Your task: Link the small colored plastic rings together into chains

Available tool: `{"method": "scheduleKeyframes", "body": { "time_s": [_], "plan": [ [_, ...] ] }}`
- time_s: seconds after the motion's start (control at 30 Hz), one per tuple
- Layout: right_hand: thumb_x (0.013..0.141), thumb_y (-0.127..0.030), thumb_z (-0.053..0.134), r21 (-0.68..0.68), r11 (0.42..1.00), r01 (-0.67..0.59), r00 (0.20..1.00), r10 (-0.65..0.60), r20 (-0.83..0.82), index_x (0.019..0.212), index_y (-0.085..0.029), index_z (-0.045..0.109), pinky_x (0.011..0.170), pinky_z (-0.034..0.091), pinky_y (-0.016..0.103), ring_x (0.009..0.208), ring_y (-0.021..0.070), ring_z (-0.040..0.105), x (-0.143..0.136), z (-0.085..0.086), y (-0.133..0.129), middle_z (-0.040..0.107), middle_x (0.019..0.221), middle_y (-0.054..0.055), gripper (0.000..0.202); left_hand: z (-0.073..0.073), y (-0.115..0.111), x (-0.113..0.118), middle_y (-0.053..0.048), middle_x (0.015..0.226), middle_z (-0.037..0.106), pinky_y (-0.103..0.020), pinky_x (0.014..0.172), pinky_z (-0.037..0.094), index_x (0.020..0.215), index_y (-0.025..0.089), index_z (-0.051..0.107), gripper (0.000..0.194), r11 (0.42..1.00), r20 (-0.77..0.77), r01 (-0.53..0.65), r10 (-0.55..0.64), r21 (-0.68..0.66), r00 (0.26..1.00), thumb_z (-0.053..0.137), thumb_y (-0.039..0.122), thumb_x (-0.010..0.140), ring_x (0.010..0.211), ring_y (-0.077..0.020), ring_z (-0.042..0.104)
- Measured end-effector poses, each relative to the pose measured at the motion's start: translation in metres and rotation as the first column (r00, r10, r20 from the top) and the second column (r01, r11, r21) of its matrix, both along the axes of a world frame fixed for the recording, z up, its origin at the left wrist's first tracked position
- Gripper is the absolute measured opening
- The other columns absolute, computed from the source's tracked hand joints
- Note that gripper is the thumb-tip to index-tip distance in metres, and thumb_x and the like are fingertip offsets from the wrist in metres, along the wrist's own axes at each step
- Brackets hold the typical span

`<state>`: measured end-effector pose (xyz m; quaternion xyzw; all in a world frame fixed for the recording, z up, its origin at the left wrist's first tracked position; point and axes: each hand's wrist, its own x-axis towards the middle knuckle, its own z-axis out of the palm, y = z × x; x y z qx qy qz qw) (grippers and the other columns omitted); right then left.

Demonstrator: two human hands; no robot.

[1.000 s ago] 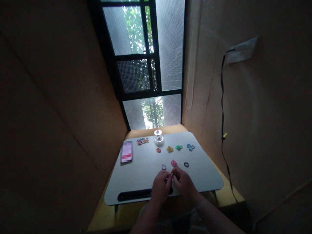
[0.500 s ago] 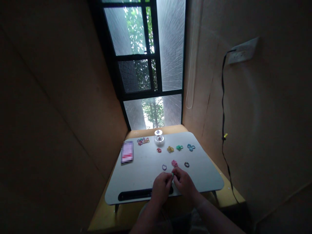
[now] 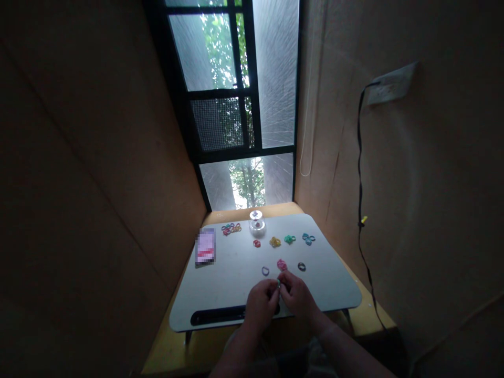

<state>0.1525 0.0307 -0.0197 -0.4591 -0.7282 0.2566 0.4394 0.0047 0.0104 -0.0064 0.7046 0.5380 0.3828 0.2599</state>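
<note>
My left hand (image 3: 263,298) and my right hand (image 3: 294,292) meet over the front of the white lap table (image 3: 220,283). Both pinch a small green hair tie (image 3: 279,283) between their fingertips; most of it is hidden. Just beyond my fingers lie a pink bunch of hair ties (image 3: 281,264), a pale purple hair tie (image 3: 265,271) and a dark hair tie (image 3: 301,266). Farther back, a row holds a red bunch (image 3: 256,243), a yellow bunch (image 3: 275,242), a green bunch (image 3: 290,239) and a blue bunch (image 3: 308,239).
A clear round container (image 3: 257,226) stands at the table's back. Left of it lies a mixed-colour pile of hair ties (image 3: 231,229). A blurred pink-purple packet or device (image 3: 206,247) is at the left edge. A black slot (image 3: 216,315) runs along the front. A cable (image 3: 359,157) hangs on the right wall.
Almost nothing differs. Both hands stay together at the same spot, with the green hair tie shifting only very slightly between the fingertips.
</note>
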Motion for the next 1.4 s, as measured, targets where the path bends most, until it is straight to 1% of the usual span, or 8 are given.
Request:
{"method": "scheduleKeyframes", "body": {
  "time_s": [0.2,0.43,0.63,0.77,0.9,1.07,1.23,1.4],
  "plan": [
    [0.078,-0.013,0.046,0.019,1.0,-0.011,1.0,0.011,-0.008,0.084,-0.019,0.057,0.069,0.042,0.025,0.071,0.0155,0.057,-0.0003,0.0033,-0.0011,0.059,0.075,0.0,0.013,-0.0021,-0.0003,0.0007,-0.003,0.082,0.067,-0.027,0.072,0.041,0.094,0.019,0.07,0.02,1.0,0.006,-0.007,0.007,0.008,1.0,0.053,0.022,0.084,0.075,-0.0164,0.058],
    [0.079,-0.013,0.047,0.018,0.999,-0.033,0.999,0.033,-0.02,0.086,-0.019,0.059,0.067,0.043,0.024,0.07,0.0146,0.058,-0.0002,0.0025,-0.0017,0.061,0.075,0.0,0.015,-0.0011,-0.0016,-0.0011,-0.002,0.082,0.066,-0.027,0.072,0.041,0.097,0.02,0.069,0.023,0.999,0.009,0.034,-0.034,0.013,0.999,0.051,0.018,0.083,0.075,-0.0164,0.057],
    [0.079,-0.014,0.051,0.034,0.999,-0.014,1.0,0.014,-0.02,0.097,-0.019,0.064,0.067,0.046,0.024,0.069,0.0146,0.059,-0.0007,-0.002,-0.0003,0.065,0.078,0.001,0.023,0.0031,-0.0007,-0.0019,-0.004,0.088,0.065,-0.029,0.078,0.044,0.089,0.019,0.069,0.02,0.997,0.065,0.065,-0.068,0.04,0.996,0.049,0.017,0.084,0.084,-0.0177,0.058],
    [0.078,-0.013,0.051,0.048,0.998,-0.04,0.999,0.042,-0.03,0.095,-0.019,0.065,0.071,0.049,0.025,0.074,0.0152,0.061,-0.0013,0.0014,-0.001,0.068,0.084,0.002,0.023,0.0037,-0.0008,-0.0017,-0.005,0.094,0.063,-0.03,0.084,0.046,0.088,0.02,0.069,0.019,0.993,0.113,0.079,-0.088,0.088,0.99,0.05,0.018,0.086,0.09,-0.0183,0.059],
    [0.08,-0.014,0.049,0.042,0.998,-0.052,0.997,0.054,-0.053,0.096,-0.019,0.065,0.074,0.05,0.025,0.077,0.0158,0.063,-0.0017,0.0017,-0.0012,0.069,0.086,0.003,0.023,0.0019,0.0002,-0.0013,-0.007,0.101,0.062,-0.03,0.085,0.047,0.093,0.019,0.069,0.02,0.994,0.141,0.05,-0.064,0.1,0.988,0.05,0.02,0.087,0.094,-0.0184,0.059],
    [0.078,-0.016,0.051,0.023,1.0,0.001,0.998,0.001,-0.065,0.106,-0.019,0.065,0.077,0.051,0.028,0.08,0.0174,0.065,-0.0015,-0.0039,-0.0004,0.07,0.093,0.005,0.031,0.0,0.0011,-0.0012,-0.005,0.092,0.066,-0.029,0.08,0.047,0.089,0.019,0.068,0.019,0.996,0.097,0.042,-0.05,0.08,0.994,0.05,0.021,0.087,0.087,-0.018,0.06],
    [0.08,-0.015,0.048,0.031,0.999,-0.021,0.999,0.022,-0.038,0.089,-0.019,0.065,0.074,0.048,0.026,0.078,0.0168,0.062,-0.0014,0.0001,-0.0013,0.067,0.082,0.003,0.02,0.0009,-0.001,-0.0004,-0.003,0.081,0.069,-0.025,0.067,0.044,0.087,0.018,0.068,0.019,1.0,0.102,-0.009,0.011,-0.015,0.995,0.05,0.026,0.088,0.07,-0.0153,0.06],
    [0.082,-0.016,0.047,0.024,1.0,0.002,1.0,-0.003,0.027,0.08,-0.02,0.059,0.068,0.044,0.024,0.072,0.0154,0.056,-0.0014,0.0035,-0.002,0.061,0.074,0.0,0.013,0.003,-0.0026,-0.0003,-0.001,0.077,0.069,-0.025,0.067,0.043,0.087,0.019,0.068,0.018,1.0,0.121,-0.014,0.015,-0.013,0.993,0.051,0.027,0.088,0.069,-0.0151,0.061]
  ]
}}
